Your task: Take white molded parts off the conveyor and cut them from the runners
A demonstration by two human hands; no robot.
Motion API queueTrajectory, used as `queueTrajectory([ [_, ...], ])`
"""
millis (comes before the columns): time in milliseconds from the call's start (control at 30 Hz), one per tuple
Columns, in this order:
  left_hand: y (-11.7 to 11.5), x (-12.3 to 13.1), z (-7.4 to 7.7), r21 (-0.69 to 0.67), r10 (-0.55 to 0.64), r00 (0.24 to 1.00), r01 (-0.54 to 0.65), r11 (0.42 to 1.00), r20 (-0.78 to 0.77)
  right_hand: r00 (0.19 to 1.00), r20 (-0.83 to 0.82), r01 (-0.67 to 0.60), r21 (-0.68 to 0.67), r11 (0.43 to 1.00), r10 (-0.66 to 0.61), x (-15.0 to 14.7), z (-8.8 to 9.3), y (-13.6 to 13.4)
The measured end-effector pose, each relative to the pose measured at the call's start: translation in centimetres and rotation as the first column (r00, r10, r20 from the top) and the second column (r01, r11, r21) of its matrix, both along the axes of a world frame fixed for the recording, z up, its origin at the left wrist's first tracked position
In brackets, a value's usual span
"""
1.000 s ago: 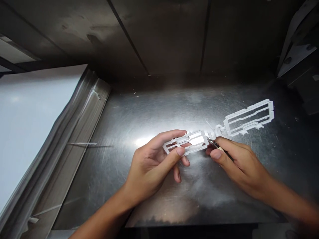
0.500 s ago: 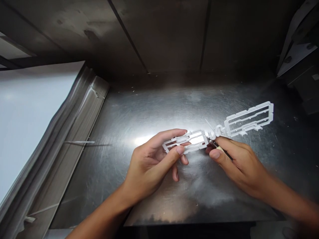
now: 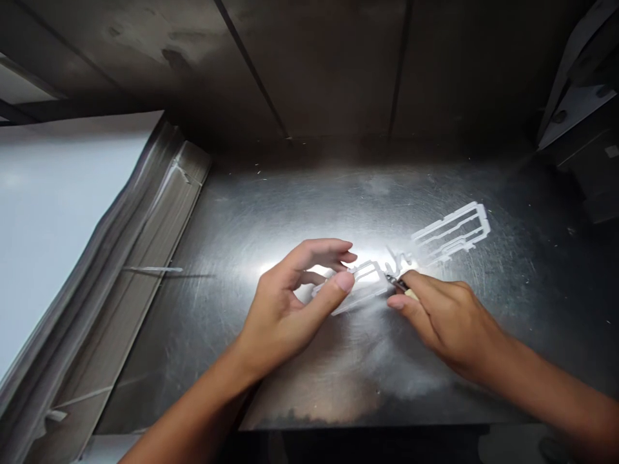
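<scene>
My left hand [image 3: 300, 303] is open, its thumb and fingers curved apart. Just beyond its thumb is a white plastic frame [image 3: 372, 269], blurred and partly hidden by the hand. In my right hand [image 3: 447, 312] are small nippers [image 3: 397, 282] with metal jaws and a pale handle. Their tip lies by the right end of that frame, close to a curled white runner [image 3: 399, 261]. A second white plastic frame [image 3: 452, 233] extends to the upper right beyond the runner. Whether the first frame still joins the runner, I cannot tell.
A tall stack of sheets [image 3: 140, 212] with a white top stands on the left, loose strips sticking out of its side. Under my hands is a scratched metal worktop [image 3: 271, 206] with small white scraps. A dark panelled wall [image 3: 319, 71] rises behind it.
My left fingers have opened off the near frame, which has dropped lower and tilted. My right hand, the nippers and the far frame have shifted left; the far frame is also blurred now.
</scene>
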State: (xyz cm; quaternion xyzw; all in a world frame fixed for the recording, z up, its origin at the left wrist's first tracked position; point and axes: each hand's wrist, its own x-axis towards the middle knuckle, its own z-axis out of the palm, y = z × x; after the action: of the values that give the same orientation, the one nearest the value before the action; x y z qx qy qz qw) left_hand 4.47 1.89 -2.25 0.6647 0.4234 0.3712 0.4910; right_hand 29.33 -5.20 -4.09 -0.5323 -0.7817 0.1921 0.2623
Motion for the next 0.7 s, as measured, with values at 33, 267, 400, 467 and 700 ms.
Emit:
queueTrajectory([
  [33, 0.1, 0.0, 0.2, 0.052, 0.003, 1.000, -0.001, 0.999, -0.030, 0.999, 0.046, -0.017, 0.011, 1.000, 0.016, -0.5, -0.3, -0.2],
  [267, 0.4, 0.4, 0.0, 0.158, -0.237, 0.924, 0.293, 0.943, -0.299, 0.956, 0.275, -0.123, 0.068, 0.990, 0.100, -3.2, -1.7, -1.9],
  [400, 0.8, 1.0, -1.2, 0.006, -0.282, 0.951, 0.285, 0.959, -0.127, 0.942, 0.306, -0.167, 0.074, 0.983, 0.137, -3.0, -1.7, -1.9],
  [467, 0.9, 1.2, -1.7, -0.079, -0.279, 0.960, 0.277, 0.958, -0.023, 0.949, 0.269, -0.183, 0.053, 0.982, 0.163, -2.5, -1.6, -1.6],
  [700, 1.4, 1.1, -1.9, -0.318, -0.050, 0.956, 0.145, 0.937, 0.291, 0.980, 0.071, -0.189, 0.033, 0.981, 0.186, 0.1, -0.9, -0.1],
])
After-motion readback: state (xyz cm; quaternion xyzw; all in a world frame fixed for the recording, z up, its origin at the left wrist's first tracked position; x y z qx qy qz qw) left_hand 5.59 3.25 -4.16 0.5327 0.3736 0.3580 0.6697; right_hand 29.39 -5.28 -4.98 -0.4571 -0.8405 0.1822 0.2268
